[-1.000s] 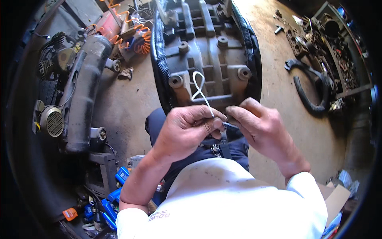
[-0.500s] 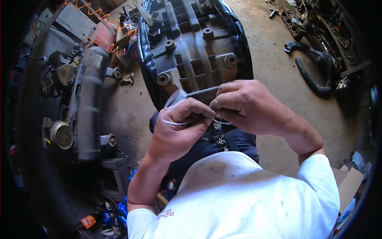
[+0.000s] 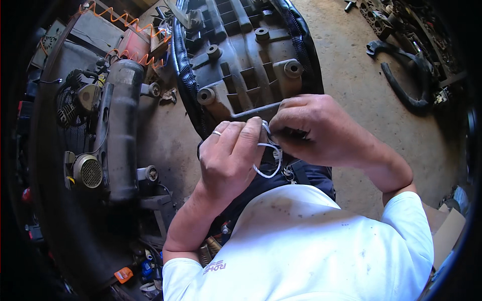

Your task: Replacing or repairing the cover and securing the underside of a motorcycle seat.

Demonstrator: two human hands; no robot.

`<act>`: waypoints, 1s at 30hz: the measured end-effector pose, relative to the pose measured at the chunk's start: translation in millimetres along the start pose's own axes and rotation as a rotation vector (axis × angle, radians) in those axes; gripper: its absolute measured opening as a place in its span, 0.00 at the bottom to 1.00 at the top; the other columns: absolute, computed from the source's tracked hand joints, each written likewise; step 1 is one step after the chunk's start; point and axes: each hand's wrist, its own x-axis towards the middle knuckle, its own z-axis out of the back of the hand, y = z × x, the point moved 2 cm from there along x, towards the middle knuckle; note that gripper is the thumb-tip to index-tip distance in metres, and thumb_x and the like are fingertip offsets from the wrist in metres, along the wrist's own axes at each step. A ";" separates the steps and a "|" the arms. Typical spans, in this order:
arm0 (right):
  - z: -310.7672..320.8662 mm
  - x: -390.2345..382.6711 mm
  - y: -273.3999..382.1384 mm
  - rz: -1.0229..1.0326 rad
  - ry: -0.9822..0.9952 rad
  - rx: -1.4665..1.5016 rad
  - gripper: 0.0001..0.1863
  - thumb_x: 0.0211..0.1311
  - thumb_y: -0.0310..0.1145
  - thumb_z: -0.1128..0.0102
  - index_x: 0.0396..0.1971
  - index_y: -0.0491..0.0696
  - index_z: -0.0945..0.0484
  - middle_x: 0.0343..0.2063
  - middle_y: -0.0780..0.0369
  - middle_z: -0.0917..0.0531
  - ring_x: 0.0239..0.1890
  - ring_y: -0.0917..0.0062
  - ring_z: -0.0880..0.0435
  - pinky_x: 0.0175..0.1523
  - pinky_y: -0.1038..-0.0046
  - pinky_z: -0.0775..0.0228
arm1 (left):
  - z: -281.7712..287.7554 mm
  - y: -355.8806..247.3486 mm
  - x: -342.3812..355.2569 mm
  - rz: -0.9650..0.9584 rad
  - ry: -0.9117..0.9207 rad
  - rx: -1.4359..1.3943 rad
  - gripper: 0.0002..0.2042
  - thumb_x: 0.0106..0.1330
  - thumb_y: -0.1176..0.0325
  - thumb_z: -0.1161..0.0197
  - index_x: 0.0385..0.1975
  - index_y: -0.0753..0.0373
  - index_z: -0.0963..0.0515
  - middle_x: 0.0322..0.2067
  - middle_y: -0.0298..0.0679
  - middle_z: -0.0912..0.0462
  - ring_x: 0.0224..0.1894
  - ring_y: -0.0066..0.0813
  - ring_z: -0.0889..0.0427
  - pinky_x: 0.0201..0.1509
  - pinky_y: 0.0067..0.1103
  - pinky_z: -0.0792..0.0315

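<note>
A white cord point(image 3: 268, 145) is looped between my two hands, in front of the near end of an upturned vehicle seat point(image 3: 241, 75). My left hand point(image 3: 228, 153), with a ring on one finger, is closed with its back up and its fingertips at the cord. Close beside it, my right hand point(image 3: 321, 125) is closed in a pinch where the cord runs in; its fingertips are partly hidden. One cord loop hangs below the fingers. The seat shows its dark ribbed plastic base with round rubber feet and a black textured cover around the edge.
To the left stands an air compressor with a long dark tank point(image 3: 125, 130), and an orange coiled hose point(image 3: 125, 19) above it. Black curved tubing point(image 3: 401, 90) and metal parts lie on the right. Cardboard point(image 3: 448, 236) is at lower right, an orange object point(image 3: 123, 274) at lower left.
My left hand has turned so its back faces up, and its fingertips have moved up slightly. The cord loop, earlier beside the left hand, now hangs between both hands.
</note>
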 end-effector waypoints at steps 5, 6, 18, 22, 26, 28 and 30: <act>2.1 8.5 3.3 0.047 -0.109 -0.013 0.05 0.62 0.28 0.29 0.34 0.42 0.14 0.31 0.54 0.14 0.36 0.56 0.12 0.42 0.59 0.19 | 1.2 0.4 -3.2 0.032 -0.043 0.017 0.10 0.59 0.80 0.26 0.38 0.67 0.18 0.30 0.46 0.15 0.29 0.43 0.15 0.34 0.31 0.21; 2.8 10.9 1.6 0.069 -0.048 0.013 0.06 0.63 0.29 0.29 0.36 0.42 0.13 0.31 0.53 0.14 0.36 0.56 0.12 0.42 0.59 0.19 | -1.9 1.5 -2.2 0.006 -0.055 0.012 0.12 0.54 0.80 0.25 0.38 0.68 0.18 0.29 0.46 0.17 0.29 0.43 0.16 0.33 0.31 0.20; 2.0 10.9 -3.3 0.111 -0.053 -0.073 0.05 0.61 0.25 0.29 0.36 0.45 0.15 0.31 0.59 0.13 0.33 0.64 0.12 0.39 0.66 0.19 | -1.8 4.2 -2.7 -0.006 -0.077 0.053 0.08 0.61 0.79 0.27 0.39 0.66 0.17 0.29 0.44 0.16 0.29 0.41 0.16 0.33 0.31 0.22; -0.1 16.3 -3.1 0.119 -0.094 -0.046 0.08 0.64 0.27 0.32 0.40 0.42 0.13 0.34 0.52 0.13 0.38 0.56 0.12 0.43 0.59 0.19 | 0.8 -1.3 0.8 -0.132 -0.086 0.157 0.09 0.58 0.80 0.27 0.36 0.69 0.18 0.26 0.40 0.20 0.28 0.34 0.18 0.31 0.27 0.21; 1.2 19.8 -6.3 0.114 -0.035 -0.024 0.09 0.64 0.26 0.33 0.43 0.41 0.12 0.37 0.51 0.12 0.40 0.56 0.11 0.45 0.59 0.19 | 0.4 3.7 0.1 -0.180 -0.071 0.124 0.08 0.59 0.79 0.27 0.35 0.69 0.18 0.27 0.39 0.21 0.28 0.33 0.18 0.32 0.27 0.21; 2.6 20.9 -8.8 0.065 -0.001 0.097 0.08 0.65 0.26 0.33 0.42 0.41 0.12 0.36 0.51 0.11 0.39 0.56 0.10 0.46 0.59 0.18 | 0.1 4.5 -1.3 -0.192 -0.097 0.115 0.08 0.59 0.79 0.26 0.36 0.69 0.18 0.27 0.39 0.20 0.28 0.32 0.19 0.32 0.26 0.21; 6.4 22.6 -6.6 0.030 0.031 0.076 0.08 0.64 0.25 0.33 0.41 0.41 0.11 0.36 0.51 0.11 0.39 0.56 0.10 0.46 0.59 0.18 | -0.2 4.3 -2.3 -0.177 -0.100 0.089 0.09 0.59 0.80 0.25 0.38 0.69 0.18 0.28 0.40 0.19 0.28 0.34 0.18 0.32 0.27 0.22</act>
